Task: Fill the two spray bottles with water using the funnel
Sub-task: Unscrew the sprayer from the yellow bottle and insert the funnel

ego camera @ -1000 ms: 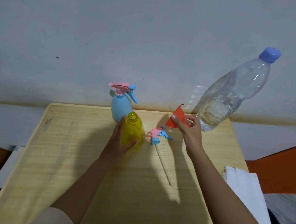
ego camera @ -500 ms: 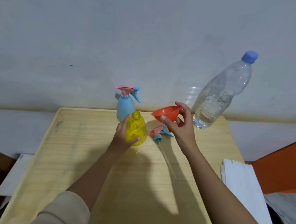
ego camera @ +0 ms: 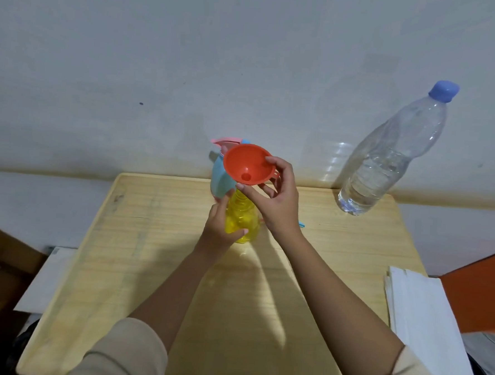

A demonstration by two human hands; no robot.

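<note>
The yellow spray bottle (ego camera: 243,220) stands uncapped near the back middle of the wooden table (ego camera: 139,238). My left hand (ego camera: 219,227) grips its body from the left. My right hand (ego camera: 277,199) pinches the rim of the red funnel (ego camera: 246,164), which sits over the yellow bottle's neck with its wide mouth up. Behind them stands the blue spray bottle (ego camera: 220,180) with its pink trigger head on, partly hidden by the funnel. A clear water bottle (ego camera: 387,164) with a blue cap stands at the back right, about a third full.
The removed sprayer head lies behind my right wrist; only its blue tip (ego camera: 302,225) shows. A stack of white paper (ego camera: 423,320) lies off the table's right edge. A grey wall rises right behind the table.
My right hand lifted the funnel from the back of the table, turned it mouth up and carried it left onto the yellow bottle's neck. My left hand kept hold of the bottle.
</note>
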